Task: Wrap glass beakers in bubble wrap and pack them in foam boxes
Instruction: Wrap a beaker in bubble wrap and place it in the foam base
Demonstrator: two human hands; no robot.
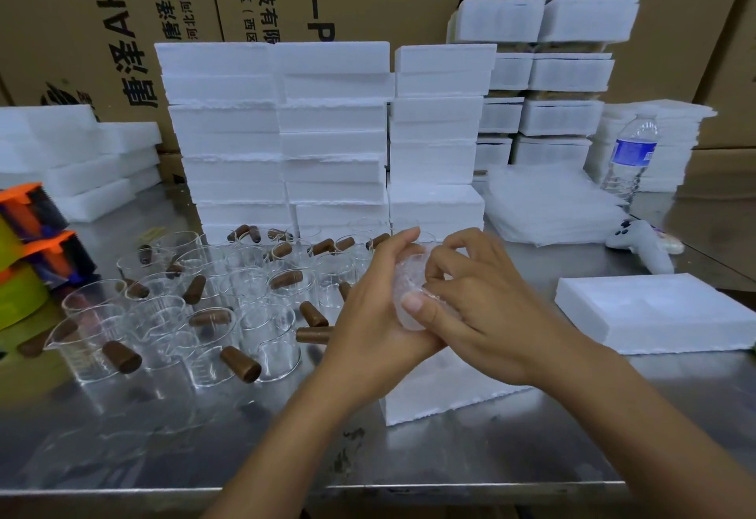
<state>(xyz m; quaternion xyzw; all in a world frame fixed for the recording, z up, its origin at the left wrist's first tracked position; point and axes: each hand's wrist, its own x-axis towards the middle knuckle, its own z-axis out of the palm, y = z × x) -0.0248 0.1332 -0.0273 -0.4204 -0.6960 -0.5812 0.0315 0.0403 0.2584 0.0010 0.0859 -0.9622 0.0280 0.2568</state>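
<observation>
Above the foam box (442,396), the left hand (368,305) grips the wrapped beaker (409,285) while the right hand (482,305) pinches its loose edge; if that pinch slips, the wrapping could unroll and the glass drop among the bare beakers (262,326) just beside.

Two bare forearms (282,432), left hand (368,314), right hand (491,314), short plain fingernails (412,303)
</observation>
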